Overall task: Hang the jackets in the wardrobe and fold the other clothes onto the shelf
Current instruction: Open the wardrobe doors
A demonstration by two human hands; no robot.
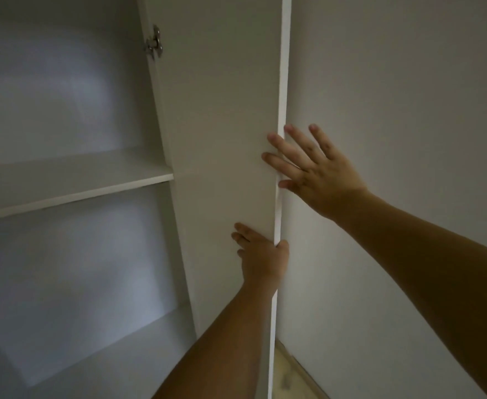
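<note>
At wardrobe door (pixel 225 116) edge, left hand (pixel 262 260) grips; right hand (pixel 320 171) above.

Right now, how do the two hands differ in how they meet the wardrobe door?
The left hand sits lower and grips the door edge, thumb wrapped round it; the right hand is higher, fingers straight and spread, only some reaching the edge. The left hand lies mostly on the door's inner face, the right mostly beyond it. Both meet the same edge.

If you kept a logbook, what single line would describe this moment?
stage: opening wardrobe | left hand: grips door edge | right hand: fingers spread at door edge | shelf: bare | clothes: none visible
</note>
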